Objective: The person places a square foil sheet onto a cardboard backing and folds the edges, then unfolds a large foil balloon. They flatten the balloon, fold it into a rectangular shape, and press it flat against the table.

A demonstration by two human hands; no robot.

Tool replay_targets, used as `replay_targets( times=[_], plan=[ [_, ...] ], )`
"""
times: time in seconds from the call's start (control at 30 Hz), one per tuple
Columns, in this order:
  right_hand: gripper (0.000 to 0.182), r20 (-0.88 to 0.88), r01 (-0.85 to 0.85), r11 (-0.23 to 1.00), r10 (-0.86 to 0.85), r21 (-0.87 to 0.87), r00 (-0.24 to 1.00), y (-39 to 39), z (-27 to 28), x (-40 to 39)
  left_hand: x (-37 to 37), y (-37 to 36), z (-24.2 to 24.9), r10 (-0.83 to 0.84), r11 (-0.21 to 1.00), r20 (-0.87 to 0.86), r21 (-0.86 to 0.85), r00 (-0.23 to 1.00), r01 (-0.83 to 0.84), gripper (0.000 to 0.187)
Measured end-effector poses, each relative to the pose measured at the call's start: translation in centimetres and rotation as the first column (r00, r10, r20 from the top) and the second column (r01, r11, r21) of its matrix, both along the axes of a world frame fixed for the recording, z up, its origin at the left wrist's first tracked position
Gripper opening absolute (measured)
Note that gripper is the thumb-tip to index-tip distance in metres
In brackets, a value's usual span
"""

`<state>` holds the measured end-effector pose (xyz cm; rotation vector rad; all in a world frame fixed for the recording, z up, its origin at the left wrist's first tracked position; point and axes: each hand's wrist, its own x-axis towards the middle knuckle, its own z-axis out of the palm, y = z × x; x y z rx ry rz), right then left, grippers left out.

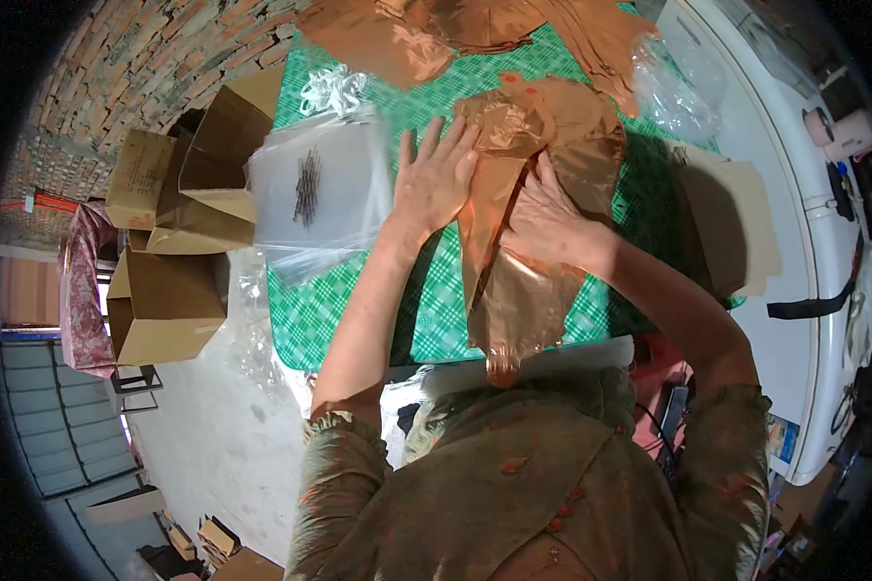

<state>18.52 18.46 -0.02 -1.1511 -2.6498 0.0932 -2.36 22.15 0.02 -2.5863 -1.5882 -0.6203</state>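
A shiny copper-coloured satin garment (528, 290) lies partly folded on the table, its lower end hanging over the near edge. My left hand (436, 179) rests flat along the garment's left edge with its fingers spread, part of it on the table cover. On the middle of the cloth lies my right hand (552, 218), fingers stretched forward beside a long fold; some of its fingertips are hidden by the fabric. To the left of my left hand is a stack of clear plastic bags (349, 184) with a small bunch of dark thin pieces (307, 187) on it.
A green checked cover (436, 310) lies over the table. More copper fabric (465, 29) is heaped at the far end. White cords (333, 90) sit above the bags. Clear plastic (678, 82) and cardboard (736, 228) are at the right. Open cartons (165, 300) stand left.
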Motion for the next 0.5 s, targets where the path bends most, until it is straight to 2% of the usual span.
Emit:
replay_targets(
  times=[0.1,0.3,0.4,0.5],
  plan=[
    [0.081,0.000,0.001,1.000,-0.001,0.018,1.000,0.0,0.0,-0.1,0.1,-0.1,0.1,0.008,1.000,0.015,-0.006,1.000,-0.008,0.053],
    [0.089,0.090,0.018,0.994,-0.008,-0.108,0.996,-0.4,2.0,0.0,0.3,-0.2,0.2,0.030,0.999,-0.011,-0.023,0.999,-0.030,0.055],
    [0.089,0.023,-0.007,1.000,0.007,-0.011,1.000,-0.3,1.1,0.1,0.2,-0.2,0.2,0.042,0.998,-0.069,-0.035,0.997,-0.044,0.058],
    [0.090,0.022,0.010,0.999,-0.009,-0.035,1.000,-0.1,1.0,0.1,0.3,-0.2,0.1,0.041,0.999,-0.070,0.008,0.997,-0.041,0.058]
  ],
)
